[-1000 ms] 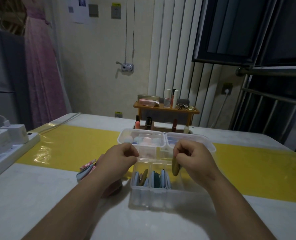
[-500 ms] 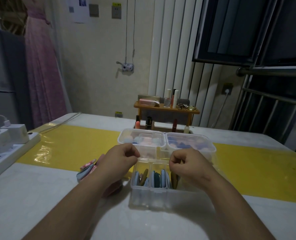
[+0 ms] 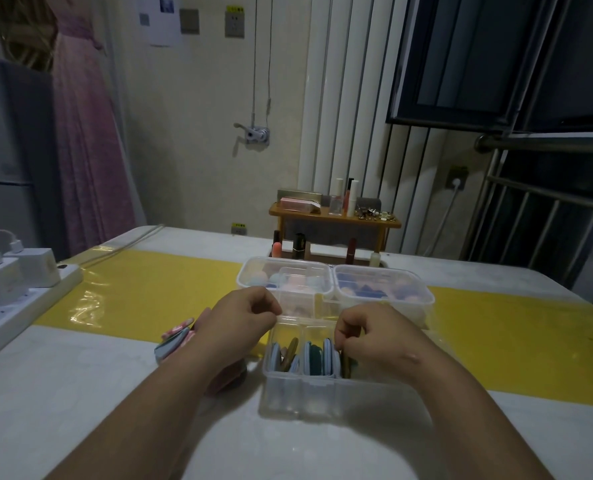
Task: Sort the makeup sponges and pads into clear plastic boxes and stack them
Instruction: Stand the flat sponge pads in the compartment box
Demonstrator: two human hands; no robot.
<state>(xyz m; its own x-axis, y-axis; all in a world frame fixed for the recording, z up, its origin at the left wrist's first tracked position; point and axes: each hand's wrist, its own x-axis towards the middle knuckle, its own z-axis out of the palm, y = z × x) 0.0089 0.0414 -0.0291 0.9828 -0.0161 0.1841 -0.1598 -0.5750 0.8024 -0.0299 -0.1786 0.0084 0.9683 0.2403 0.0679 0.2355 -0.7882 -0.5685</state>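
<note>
A clear plastic box point(image 3: 298, 393) sits near me on the table, with several round pads point(image 3: 317, 356) standing on edge inside. My right hand point(image 3: 374, 336) is over its right half, fingers pinched on a brown pad point(image 3: 346, 365) that is down among the others. My left hand point(image 3: 241, 315) is closed at the box's far left corner; what it holds is hidden. Loose pads point(image 3: 173, 339) lie left of my left wrist. Two more clear boxes, one point(image 3: 253, 268) left and one point(image 3: 423, 299) right, hold sponges behind.
A white power strip point(image 3: 21, 306) with chargers lies at the table's left edge. A small wooden shelf point(image 3: 333, 220) with cosmetics stands at the far side, lipsticks below it. A yellow strip point(image 3: 513, 341) crosses the table.
My right hand has come down with the brown pad from above the near box into it. My left hand has stayed at the box's corner.
</note>
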